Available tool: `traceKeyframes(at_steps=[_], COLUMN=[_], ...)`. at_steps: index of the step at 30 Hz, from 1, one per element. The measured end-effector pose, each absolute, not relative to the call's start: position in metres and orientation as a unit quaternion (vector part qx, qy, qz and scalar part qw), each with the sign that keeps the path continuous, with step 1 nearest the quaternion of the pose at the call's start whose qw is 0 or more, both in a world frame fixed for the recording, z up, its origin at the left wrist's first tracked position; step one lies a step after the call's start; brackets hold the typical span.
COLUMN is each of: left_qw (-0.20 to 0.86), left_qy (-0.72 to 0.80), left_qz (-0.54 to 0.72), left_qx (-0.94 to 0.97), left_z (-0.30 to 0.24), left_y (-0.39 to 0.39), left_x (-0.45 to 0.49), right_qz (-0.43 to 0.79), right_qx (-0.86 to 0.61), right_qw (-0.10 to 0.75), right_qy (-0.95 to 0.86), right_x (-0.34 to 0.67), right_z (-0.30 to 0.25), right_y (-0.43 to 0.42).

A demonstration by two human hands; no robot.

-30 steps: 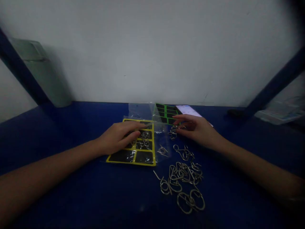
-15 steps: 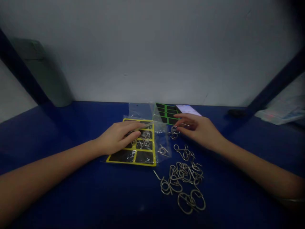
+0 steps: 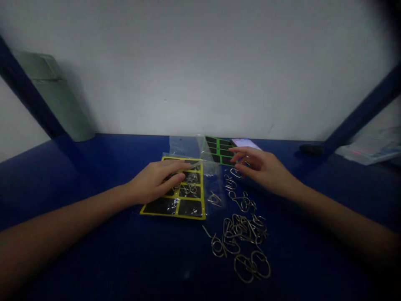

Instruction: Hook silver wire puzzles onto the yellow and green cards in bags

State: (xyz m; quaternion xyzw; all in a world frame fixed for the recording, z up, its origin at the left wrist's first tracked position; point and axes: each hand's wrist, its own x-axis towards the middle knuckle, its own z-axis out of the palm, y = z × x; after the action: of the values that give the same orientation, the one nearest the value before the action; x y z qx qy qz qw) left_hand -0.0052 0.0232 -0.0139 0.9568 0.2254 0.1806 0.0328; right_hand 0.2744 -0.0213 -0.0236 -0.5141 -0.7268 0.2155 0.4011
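Observation:
My left hand (image 3: 158,179) lies with stretched fingers on a clear plastic bag (image 3: 214,179) and a black card with yellow lines (image 3: 189,207). Bent-wire metal puzzle pieces (image 3: 188,189) show under the plastic beside the thumb. Over the far right part of the loose pieces hovers my right hand (image 3: 261,169), thumb and fingers apart. Just below its fingertips lie a curved wire piece (image 3: 235,172) and another wire piece (image 3: 231,184). Some metal behind the fingers is partly hidden. Nearer to me, a tangled group of metal wire puzzles (image 3: 242,230) rests on the blue table.
Behind my right hand are a black card with green lines (image 3: 221,151) and a lit phone (image 3: 246,144). A pale green bottle (image 3: 64,98) stands at the left by the wall. A dark object (image 3: 311,149) and a white plastic packet (image 3: 368,150) lie at the right.
The wire pieces by my right fingertips have dropped and spread out on the table; the right hand's fingers have parted. My left hand has stayed in place.

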Motion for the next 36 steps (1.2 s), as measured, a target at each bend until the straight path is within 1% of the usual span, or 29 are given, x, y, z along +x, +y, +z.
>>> traceKeyframes(at_steps=[6,8,14,19,21,23,26,30,33,36], left_qw=[0.035,0.036,0.047,0.056,0.062,0.064,0.063,0.062,0.063,0.060], left_qy=[0.219,0.219,0.229,0.235,0.233,0.232,0.232,0.231,0.228,0.223], left_qz=[0.184,0.186,0.184,0.194,0.193,0.192,0.188,0.187,0.187,0.184], left_qx=[0.958,0.957,0.955,0.951,0.951,0.951,0.952,0.953,0.953,0.955], left_z=[-0.014,-0.014,-0.013,-0.013,-0.013,-0.013,-0.012,-0.012,-0.010,-0.009], left_y=[0.023,0.023,0.023,0.023,0.023,0.023,0.023,0.023,0.022,0.022], left_x=[-0.005,-0.005,-0.004,-0.004,-0.004,-0.004,-0.004,-0.004,-0.004,-0.003], right_qz=[0.294,0.326,0.437,0.479,0.463,0.421,0.347,0.278,0.253,0.267], right_qx=[-0.518,-0.529,-0.548,-0.537,-0.534,-0.529,-0.513,-0.518,-0.530,-0.536], right_qw=[0.464,0.473,0.426,0.416,0.393,0.373,0.369,0.361,0.341,0.329], right_qy=[-0.656,-0.625,-0.572,-0.556,-0.588,-0.635,-0.693,-0.724,-0.734,-0.731], right_x=[0.272,0.272,0.276,0.273,0.269,0.264,0.255,0.246,0.243,0.243], right_z=[-0.017,-0.018,-0.023,-0.018,-0.016,-0.014,-0.011,-0.007,-0.006,-0.006], right_y=[-0.022,-0.022,-0.022,-0.028,-0.031,-0.035,-0.041,-0.051,-0.055,-0.054])
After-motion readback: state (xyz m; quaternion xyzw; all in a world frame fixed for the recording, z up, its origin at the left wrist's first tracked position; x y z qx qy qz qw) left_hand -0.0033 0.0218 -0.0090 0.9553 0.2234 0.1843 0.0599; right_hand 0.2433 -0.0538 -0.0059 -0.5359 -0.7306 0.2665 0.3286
